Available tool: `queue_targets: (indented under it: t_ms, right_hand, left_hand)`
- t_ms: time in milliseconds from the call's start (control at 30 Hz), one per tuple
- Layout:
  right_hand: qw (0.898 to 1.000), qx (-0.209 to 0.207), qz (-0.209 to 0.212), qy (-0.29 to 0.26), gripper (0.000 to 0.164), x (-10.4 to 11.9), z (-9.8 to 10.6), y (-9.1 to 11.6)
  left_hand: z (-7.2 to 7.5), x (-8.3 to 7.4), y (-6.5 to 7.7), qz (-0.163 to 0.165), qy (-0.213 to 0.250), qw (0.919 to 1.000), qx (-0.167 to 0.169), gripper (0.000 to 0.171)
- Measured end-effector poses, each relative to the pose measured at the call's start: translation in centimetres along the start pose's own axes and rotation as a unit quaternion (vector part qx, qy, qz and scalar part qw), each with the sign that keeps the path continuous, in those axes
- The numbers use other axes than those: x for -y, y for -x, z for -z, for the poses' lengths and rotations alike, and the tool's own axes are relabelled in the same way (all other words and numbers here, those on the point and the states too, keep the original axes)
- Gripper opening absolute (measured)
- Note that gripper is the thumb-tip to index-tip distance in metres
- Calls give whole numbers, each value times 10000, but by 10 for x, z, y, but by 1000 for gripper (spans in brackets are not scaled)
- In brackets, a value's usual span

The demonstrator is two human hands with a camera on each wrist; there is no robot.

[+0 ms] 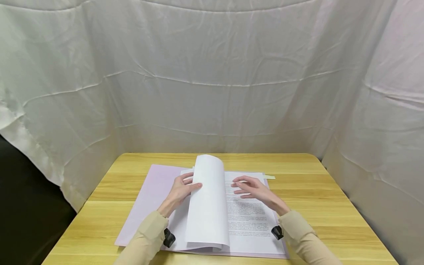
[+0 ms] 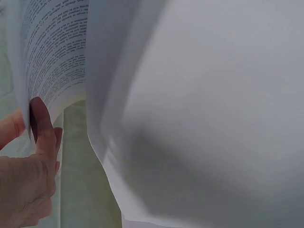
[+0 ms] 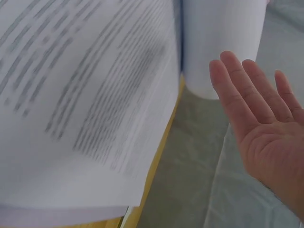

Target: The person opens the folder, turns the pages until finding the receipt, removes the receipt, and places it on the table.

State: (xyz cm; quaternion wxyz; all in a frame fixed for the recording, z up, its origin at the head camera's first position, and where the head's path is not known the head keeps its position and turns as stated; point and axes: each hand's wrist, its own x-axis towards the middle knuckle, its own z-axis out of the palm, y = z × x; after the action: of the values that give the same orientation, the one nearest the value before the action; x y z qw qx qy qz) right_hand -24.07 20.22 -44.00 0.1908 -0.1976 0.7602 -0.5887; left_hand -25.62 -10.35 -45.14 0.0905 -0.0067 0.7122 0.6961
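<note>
A lilac folder (image 1: 140,206) lies spread on the table, with white sheets inside it. One sheet of paper (image 1: 208,206) stands curved up over the middle, its blank side toward the head camera; print shows on its other side in the left wrist view. My left hand (image 1: 180,191) pinches that sheet's edge between thumb and fingers (image 2: 43,128). Over the printed page (image 1: 248,221) on the right hovers my right hand (image 1: 255,189), its fingers (image 3: 247,90) extended and holding nothing. How many sheets lie beneath is hidden.
A pale tab (image 1: 269,177) sticks out at the folder's upper right. The wooden table (image 1: 331,221) extends to both sides. Light grey cloth (image 1: 212,103) hangs behind and at the sides. Dark wristbands (image 1: 169,238) sit on both wrists.
</note>
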Motion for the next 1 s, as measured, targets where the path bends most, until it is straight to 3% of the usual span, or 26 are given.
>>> queue_targets:
  t_ms: [233,500,1000]
  right_hand:
    - [9970,-76,90,762,46,-14,10,4]
    - [9821,-48,234,1866,47,-26,18,8]
    - [9748,119,185,2221,55,-36,30,17]
  left_hand:
    - [6,0,-1,150,-26,9996,-223,70]
    - [17,1,1,100,-433,9984,-349,73]
    - [38,8,1,275,-1735,9828,-576,73]
